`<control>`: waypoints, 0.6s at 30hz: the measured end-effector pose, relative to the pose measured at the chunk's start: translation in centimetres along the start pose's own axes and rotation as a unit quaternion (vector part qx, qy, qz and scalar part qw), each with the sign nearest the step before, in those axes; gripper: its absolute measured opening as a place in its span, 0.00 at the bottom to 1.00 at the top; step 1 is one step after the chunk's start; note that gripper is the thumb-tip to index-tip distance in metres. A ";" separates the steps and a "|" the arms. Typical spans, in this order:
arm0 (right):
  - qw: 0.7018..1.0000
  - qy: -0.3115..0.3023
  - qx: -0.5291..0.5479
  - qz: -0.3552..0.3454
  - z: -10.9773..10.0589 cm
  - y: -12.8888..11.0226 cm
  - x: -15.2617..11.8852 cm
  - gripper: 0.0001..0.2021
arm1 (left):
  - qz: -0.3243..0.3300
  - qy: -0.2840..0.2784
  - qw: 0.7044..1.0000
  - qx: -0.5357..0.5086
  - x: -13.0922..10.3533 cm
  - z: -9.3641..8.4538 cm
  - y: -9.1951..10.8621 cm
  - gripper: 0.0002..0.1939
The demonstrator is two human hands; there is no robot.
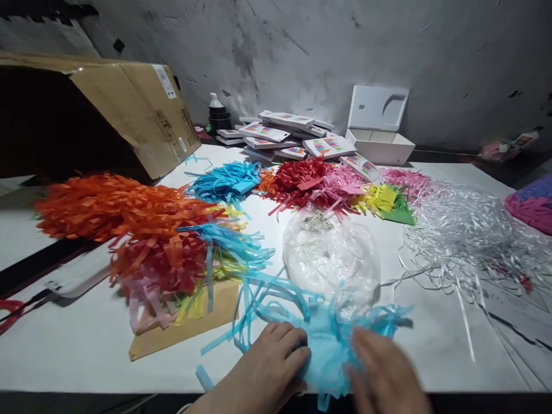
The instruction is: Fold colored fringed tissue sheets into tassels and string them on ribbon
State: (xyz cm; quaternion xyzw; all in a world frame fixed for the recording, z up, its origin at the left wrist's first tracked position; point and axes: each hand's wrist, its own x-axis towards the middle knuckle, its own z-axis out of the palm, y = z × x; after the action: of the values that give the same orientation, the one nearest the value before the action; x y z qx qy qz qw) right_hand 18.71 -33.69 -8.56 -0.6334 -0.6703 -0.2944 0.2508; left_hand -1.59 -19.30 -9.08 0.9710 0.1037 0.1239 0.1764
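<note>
A light-blue fringed piece of tissue paper (325,336) lies at the table's front edge, its strips spread to both sides. My left hand (273,362) is closed on its left side, fingers curled and pressed together. At its right side is my right hand (386,371), smeared by motion, so whether it grips the paper cannot be made out. Just beyond the blue paper lies a round bundle in clear plastic (330,259). More light-blue strips (233,244) trail to the left, over a pile of orange fringe (125,207) and red fringe (172,261).
A brown piece of cardboard (185,333) lies under the left pile. Behind are blue fringe (228,181), red fringe (302,178), stacked flat boxes (284,132) and an open white box (382,146). Silver tinsel (470,230) spreads at right. A large carton (142,109) stands at left.
</note>
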 end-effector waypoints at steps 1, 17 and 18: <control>0.997 -0.006 0.047 -0.064 0.7 -1.4 0.4 0.13 | 0.009 0.010 1.000 0.010 0.1 0.0 0.0 0.16; 0.988 -0.052 0.139 -0.045 3.2 -2.3 -0.8 0.17 | 0.018 0.069 0.997 0.033 -1.8 -1.1 0.7 0.09; 0.991 -0.067 0.115 -0.026 3.0 -1.1 -1.4 0.17 | 0.005 0.063 0.997 0.033 -1.7 -1.3 0.6 0.09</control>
State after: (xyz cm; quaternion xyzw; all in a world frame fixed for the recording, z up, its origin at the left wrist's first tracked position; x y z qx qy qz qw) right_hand 17.84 -32.59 -11.72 -0.6009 -0.7312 -0.1788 0.2690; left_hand -3.49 -19.90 -8.02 0.9670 0.1138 0.1824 0.1367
